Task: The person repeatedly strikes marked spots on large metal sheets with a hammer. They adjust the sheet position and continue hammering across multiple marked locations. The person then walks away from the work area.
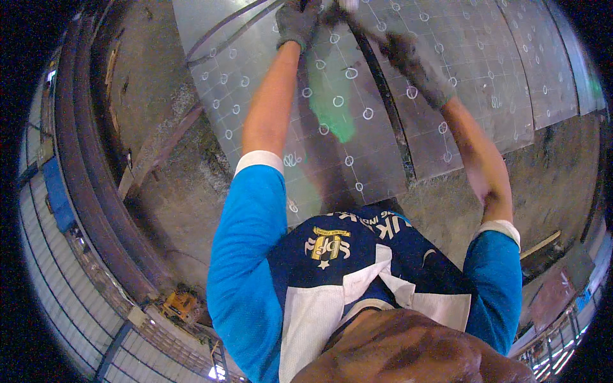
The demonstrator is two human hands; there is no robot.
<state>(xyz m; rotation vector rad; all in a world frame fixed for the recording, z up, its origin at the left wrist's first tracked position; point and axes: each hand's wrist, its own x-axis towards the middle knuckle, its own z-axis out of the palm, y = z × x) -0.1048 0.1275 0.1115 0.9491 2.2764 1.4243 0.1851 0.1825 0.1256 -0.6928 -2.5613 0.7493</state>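
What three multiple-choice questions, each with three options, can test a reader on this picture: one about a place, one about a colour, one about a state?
1. Where is the left hand?
A. on the concrete floor
B. at the top edge, over the marked metal sheet
C. on the yellow machine

2. What colour are the circles drawn on the sheet?
A. white
B. red
C. black

3. What do both hands wear?
A. nothing
B. grey work gloves
C. white bandages

Answers:
1. B, the glove lies above the gridded sheet.
2. A, chalk-like white rings sit along white lines.
3. B, the right hand also shows grey fabric.
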